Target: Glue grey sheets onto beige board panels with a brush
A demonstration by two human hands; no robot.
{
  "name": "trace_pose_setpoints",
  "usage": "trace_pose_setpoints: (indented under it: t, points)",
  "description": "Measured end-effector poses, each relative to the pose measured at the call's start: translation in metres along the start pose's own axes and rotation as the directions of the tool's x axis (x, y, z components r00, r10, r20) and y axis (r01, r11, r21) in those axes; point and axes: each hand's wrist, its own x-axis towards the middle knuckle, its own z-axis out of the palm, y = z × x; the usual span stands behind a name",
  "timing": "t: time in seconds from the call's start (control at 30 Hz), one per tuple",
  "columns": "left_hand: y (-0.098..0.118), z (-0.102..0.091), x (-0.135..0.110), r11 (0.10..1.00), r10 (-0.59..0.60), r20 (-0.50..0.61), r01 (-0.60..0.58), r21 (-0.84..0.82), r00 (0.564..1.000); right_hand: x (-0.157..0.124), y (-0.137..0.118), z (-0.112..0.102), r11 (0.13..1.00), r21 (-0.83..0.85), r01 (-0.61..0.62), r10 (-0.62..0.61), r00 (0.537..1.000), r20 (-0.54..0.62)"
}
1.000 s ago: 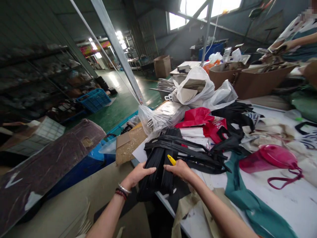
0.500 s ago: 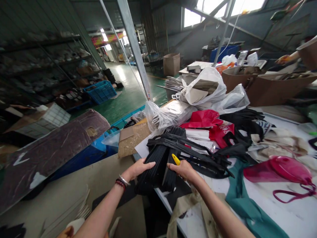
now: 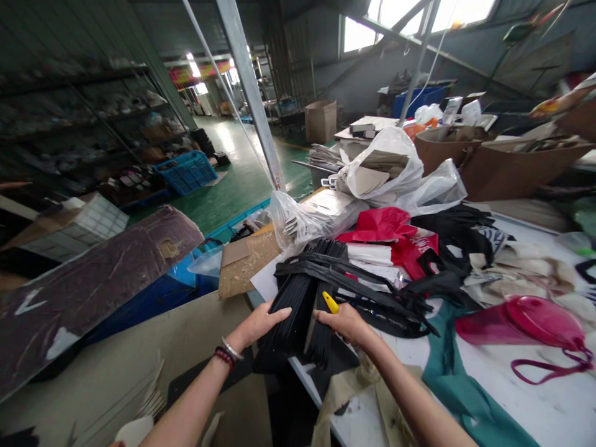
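You have one view, worn on your head, facing forward and tilted down across the near edge of the white table (image 3: 535, 397). It sits close. Your left hand (image 3: 261, 323) and right hand (image 3: 347, 323) fill the bottom centre. Farther off it takes in the green-floored aisle (image 3: 233, 180) on the left and the high windows (image 3: 372, 25) at the top.
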Motion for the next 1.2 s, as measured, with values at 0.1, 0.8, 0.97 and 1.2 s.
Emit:
trace_pose_setpoints:
  t: [0.1,0.8,0.97,1.2]
  points:
    - [0.005,0.009,0.0,0.999,0.032,0.013,-0.032,0.038,0.999,0.003,-0.001,0.004,0.998,-0.054,0.018,-0.019,0.999,-0.027]
    - [0.002,-0.007,-0.002,0.982,0.055,-0.14,-0.029,0.185,0.989,0.001,-0.009,0.004,0.981,-0.179,-0.075,0.063,0.995,-0.075]
    - [0.005,-0.011,-0.003,0.978,0.086,-0.133,-0.058,0.201,0.987,-0.005,0.004,-0.001,0.992,-0.091,-0.084,0.078,0.995,-0.067]
    - [-0.004,-0.011,-0.003,0.997,-0.031,0.023,0.033,-0.075,0.999,-0.016,0.034,-0.012,0.995,-0.045,-0.091,0.086,0.991,-0.102]
